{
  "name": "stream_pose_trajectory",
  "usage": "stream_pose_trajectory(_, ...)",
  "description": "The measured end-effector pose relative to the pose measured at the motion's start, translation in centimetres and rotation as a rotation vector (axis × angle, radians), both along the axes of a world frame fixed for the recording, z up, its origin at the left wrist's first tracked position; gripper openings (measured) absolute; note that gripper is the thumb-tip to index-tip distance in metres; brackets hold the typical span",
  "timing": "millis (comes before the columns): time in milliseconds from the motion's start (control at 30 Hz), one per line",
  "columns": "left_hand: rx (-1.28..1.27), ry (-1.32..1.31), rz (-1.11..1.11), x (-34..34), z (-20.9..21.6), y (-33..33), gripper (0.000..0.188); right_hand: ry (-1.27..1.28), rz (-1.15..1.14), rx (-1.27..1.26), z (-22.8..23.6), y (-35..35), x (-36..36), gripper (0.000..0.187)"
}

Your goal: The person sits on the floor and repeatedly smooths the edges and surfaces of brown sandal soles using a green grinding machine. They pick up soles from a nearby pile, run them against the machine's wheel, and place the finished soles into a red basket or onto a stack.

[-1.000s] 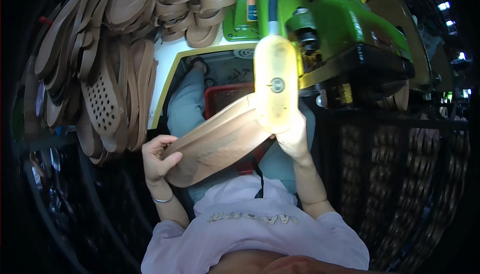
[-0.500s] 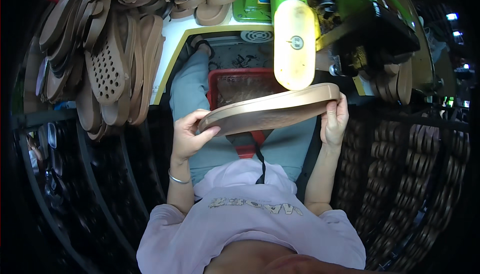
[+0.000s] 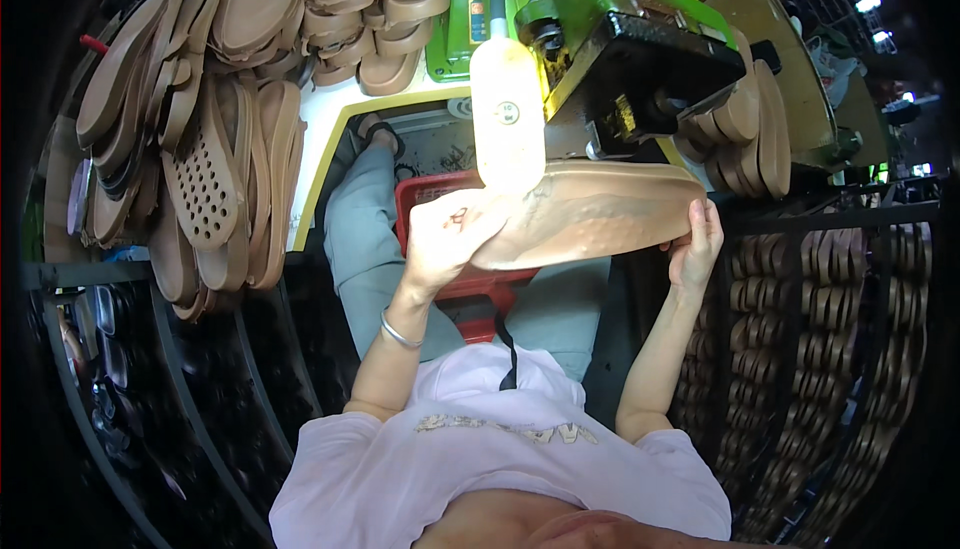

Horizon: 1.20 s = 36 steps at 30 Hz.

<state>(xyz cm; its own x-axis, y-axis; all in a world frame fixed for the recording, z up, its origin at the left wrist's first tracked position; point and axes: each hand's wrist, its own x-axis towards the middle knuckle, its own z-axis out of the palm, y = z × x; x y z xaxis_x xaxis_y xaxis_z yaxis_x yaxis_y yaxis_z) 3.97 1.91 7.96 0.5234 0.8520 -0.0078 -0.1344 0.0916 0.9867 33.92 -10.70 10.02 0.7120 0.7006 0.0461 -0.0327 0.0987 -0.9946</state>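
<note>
Left hand (image 3: 447, 239) overexposed against sole (image 3: 605, 214)

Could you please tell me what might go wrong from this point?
The tan sole, held by the left hand and right hand, appears close to the glowing lamp, so lifting it might bump the lamp. Glare whitens the left hand, so a flaw near there could be missed. The uneven pile of soles at left might slip if knocked.

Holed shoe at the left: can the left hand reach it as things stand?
Probably yes: the holed shoe faces outward and nothing visible blocks the left hand, though that hand holds one end of the sole; the right hand has the other.
</note>
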Motion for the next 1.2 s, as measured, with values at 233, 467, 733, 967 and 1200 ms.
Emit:
stream_pose_trajectory(233,-0.272,-0.200,0.171,-3.5,0.1,-0.3,0.026,0.030,0.094,-0.087,0.8,2.2,-2.8,0.017)
stream_pose_trajectory(467,-0.237,-0.096,0.227,-13.4,-2.2,-1.7,0.029,-0.059,0.311,-0.046,0.7,4.9,-9.2,0.021)
stream_pose_trajectory(733,-0.513,0.093,-0.137,-9.1,-6.8,-10.5,0.039,-0.341,0.253,-0.076,-0.4,6.9,-10.4,0.039)
stream_pose_trajectory(967,-0.346,0.096,-0.207,-1.3,-8.3,-14.0,0.024,-0.437,0.130,0.019,0.1,8.6,-13.5,0.050)
stream_pose_trajectory(1200,-0.246,0.319,-0.548,-0.7,-9.0,-12.7,0.025,-0.856,0.599,-0.185,4.2,4.6,-6.6,0.043)
